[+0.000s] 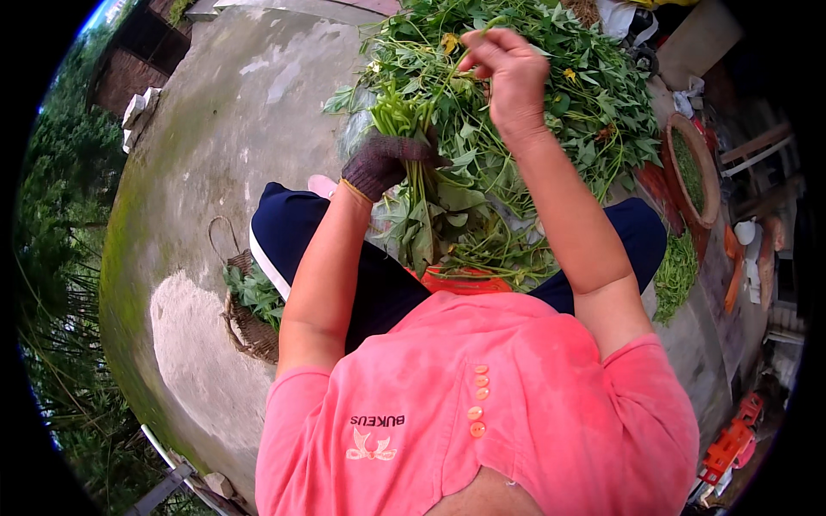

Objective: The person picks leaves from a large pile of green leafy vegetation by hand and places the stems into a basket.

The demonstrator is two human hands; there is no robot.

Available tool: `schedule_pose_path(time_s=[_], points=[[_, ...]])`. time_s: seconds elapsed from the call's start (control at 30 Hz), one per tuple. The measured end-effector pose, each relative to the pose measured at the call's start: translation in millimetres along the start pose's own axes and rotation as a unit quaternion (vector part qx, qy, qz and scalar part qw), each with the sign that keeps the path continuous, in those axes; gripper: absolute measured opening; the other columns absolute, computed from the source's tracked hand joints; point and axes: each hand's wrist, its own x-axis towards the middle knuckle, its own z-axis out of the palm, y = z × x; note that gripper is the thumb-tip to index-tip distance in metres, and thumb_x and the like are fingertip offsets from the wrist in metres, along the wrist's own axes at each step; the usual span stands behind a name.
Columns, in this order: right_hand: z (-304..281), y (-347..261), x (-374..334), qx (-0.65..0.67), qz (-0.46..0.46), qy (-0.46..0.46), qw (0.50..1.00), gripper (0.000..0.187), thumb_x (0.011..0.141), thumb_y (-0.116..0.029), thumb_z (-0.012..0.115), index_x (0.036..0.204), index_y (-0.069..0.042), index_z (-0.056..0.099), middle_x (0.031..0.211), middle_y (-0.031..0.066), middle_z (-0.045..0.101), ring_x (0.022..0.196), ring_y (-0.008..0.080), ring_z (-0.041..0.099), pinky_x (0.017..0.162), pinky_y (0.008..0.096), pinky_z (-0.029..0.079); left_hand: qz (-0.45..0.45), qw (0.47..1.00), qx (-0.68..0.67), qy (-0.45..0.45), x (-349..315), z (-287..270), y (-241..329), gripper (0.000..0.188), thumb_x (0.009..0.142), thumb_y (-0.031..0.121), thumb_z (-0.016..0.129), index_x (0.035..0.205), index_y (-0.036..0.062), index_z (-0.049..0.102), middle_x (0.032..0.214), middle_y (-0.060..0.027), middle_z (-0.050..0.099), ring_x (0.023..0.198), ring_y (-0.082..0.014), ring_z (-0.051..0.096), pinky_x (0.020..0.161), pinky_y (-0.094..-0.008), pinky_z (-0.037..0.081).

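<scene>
A dark knitted glove covers my left hand, which is closed around a bunch of leafy green stems. The pale stem ends stick up above the fist and the broad leaves hang below it. My bare right hand is raised farther out and to the right, its thumb and fingers pinched on a single green stem. Behind both hands spreads a large heap of cut leafy vines, with a few yellowed leaves among the green.
A wicker basket of greens stands by my left knee. Pale powder or grain covers concrete beside it. At right are a round basket, a small pile of green stems and an orange plastic object. Something orange shows between my legs.
</scene>
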Motion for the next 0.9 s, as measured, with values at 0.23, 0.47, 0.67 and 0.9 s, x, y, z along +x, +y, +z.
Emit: schedule_pose_path(time_s=[0.23, 0.47, 0.67, 0.9], points=[[-50.6, -43.2, 24.4, -0.182, -0.144, 0.058, 0.971, 0.015, 0.093, -0.018, 0.065, 0.084, -0.005, 0.067, 0.069, 0.0001, 0.063, 0.058, 0.0084, 0.056, 0.054, 0.0218, 0.042, 0.002, 1.000, 0.025, -0.013, 1.2, -14.9, -0.8, 0.038, 0.072, 0.004, 0.079, 0.105, -0.0005, 0.063, 0.090, -0.0091, 0.065, 0.083, -0.0267, 0.066, 0.095, -0.0542, 0.052], [-24.7, 38.7, -24.2, -0.357, 0.050, -0.222, 0.906, 0.017, 0.073, -0.013, 0.074, 0.081, 0.001, 0.069, 0.068, 0.0067, 0.066, 0.062, 0.0124, 0.061, 0.058, 0.0296, 0.048, 0.017, 0.999, 0.036, 0.031, 9.9, 15.0, -3.7, 0.038, 0.073, 0.005, 0.075, 0.110, -0.0003, 0.064, 0.093, -0.0108, 0.068, 0.082, -0.0241, 0.067, 0.088, -0.0462, 0.056], [-0.1, 34.6, -41.9, -0.465, -0.064, -0.251, 0.846, 0.017, 0.075, -0.017, 0.074, 0.084, -0.004, 0.069, 0.078, 0.0093, 0.070, 0.070, 0.0230, 0.067, 0.065, 0.0359, 0.051, -0.053, 0.985, 0.138, 0.093, 3.4, -4.0, 1.6, 0.034, 0.073, 0.005, 0.075, 0.105, -0.0009, 0.064, 0.090, -0.0098, 0.067, 0.077, -0.0248, 0.066, 0.076, -0.0420, 0.058], [-88.4, 48.7, -42.3, -0.324, 0.070, -0.152, 0.931, 0.010, 0.085, -0.013, 0.070, 0.085, -0.003, 0.068, 0.072, -0.0007, 0.063, 0.064, 0.0056, 0.056, 0.059, 0.0232, 0.045, 0.106, 0.983, -0.009, -0.148, -10.5, 7.1, 33.0, 0.022, 0.065, 0.014, 0.073, 0.082, 0.0101, 0.059, 0.076, -0.0078, 0.055, 0.086, -0.0294, 0.057, 0.100, -0.0539, 0.045]])
